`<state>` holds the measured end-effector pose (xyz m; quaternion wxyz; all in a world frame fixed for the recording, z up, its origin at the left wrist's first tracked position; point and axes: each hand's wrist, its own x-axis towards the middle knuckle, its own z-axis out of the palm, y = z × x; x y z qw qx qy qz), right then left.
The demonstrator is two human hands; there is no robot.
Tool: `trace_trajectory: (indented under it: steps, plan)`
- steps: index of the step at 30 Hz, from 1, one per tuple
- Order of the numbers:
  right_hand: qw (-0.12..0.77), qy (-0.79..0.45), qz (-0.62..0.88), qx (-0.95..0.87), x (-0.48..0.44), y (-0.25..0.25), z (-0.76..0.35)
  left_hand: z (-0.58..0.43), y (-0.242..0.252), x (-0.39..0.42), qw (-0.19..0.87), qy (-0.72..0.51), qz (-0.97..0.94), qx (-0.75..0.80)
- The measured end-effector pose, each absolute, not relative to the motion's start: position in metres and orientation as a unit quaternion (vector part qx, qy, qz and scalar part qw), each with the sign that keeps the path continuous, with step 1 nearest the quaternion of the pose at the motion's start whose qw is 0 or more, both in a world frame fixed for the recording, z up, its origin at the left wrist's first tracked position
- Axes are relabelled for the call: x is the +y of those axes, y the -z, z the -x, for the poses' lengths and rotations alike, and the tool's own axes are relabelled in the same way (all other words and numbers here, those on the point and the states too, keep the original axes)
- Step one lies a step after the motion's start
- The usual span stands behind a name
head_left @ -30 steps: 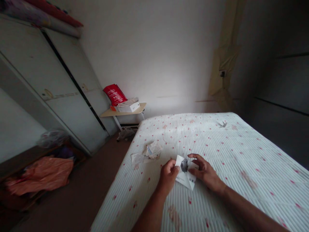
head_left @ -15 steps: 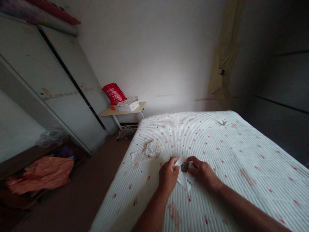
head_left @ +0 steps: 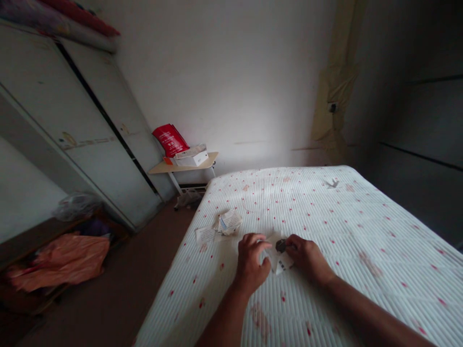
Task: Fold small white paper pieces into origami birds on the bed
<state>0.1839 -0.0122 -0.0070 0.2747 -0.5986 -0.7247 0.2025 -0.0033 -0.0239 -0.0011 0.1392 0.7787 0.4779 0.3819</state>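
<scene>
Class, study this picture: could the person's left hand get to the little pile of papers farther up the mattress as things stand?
Probably yes. Only bare mattress lies between the left hand and the pile of papers, which sits close ahead to its left. Its fingers touch the folded paper, though.

— What are the hands doing?
— The left hand (head_left: 251, 262) and the right hand (head_left: 307, 258) both pinch a small paper (head_left: 278, 258) on the bed (head_left: 343, 226).
— What else is there?
— More paper bits (head_left: 226, 224) lie near, just past the left hand. A red bag (head_left: 170, 140) sits on a little table (head_left: 183, 168) by the wall.
</scene>
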Motion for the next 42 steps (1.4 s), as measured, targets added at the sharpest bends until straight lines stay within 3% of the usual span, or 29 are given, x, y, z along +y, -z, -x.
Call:
trace_trajectory:
  steps: [8, 13, 23, 30, 34, 42]
  plan:
    - [0.243, -0.244, 0.574, -0.743, -0.007, -0.004, -0.192, -0.006, -0.002, -0.032, 0.125, -0.231, -0.859, 0.440]
    - [0.227, -0.306, 0.457, -0.804, -0.009, -0.011, -0.210, -0.006, -0.004, -0.033, 0.088, -0.227, -0.869, 0.430]
    - [0.270, -0.214, 0.343, -0.874, -0.004, -0.010, -0.212, -0.005, -0.002, -0.031, 0.101, -0.256, -0.858, 0.435]
    - [0.307, -0.273, 0.468, -0.783, 0.005, 0.001, -0.204, -0.001, 0.019, -0.012, 0.175, -0.336, -0.758, 0.531]
    - [0.302, -0.297, 0.507, -0.751, 0.012, 0.006, -0.201, -0.003, 0.022, -0.009, 0.169, -0.324, -0.727, 0.582]
    - [0.176, -0.092, 0.596, -0.778, 0.019, 0.003, -0.182, -0.010, 0.018, -0.015, 0.106, -0.282, -0.716, 0.630]
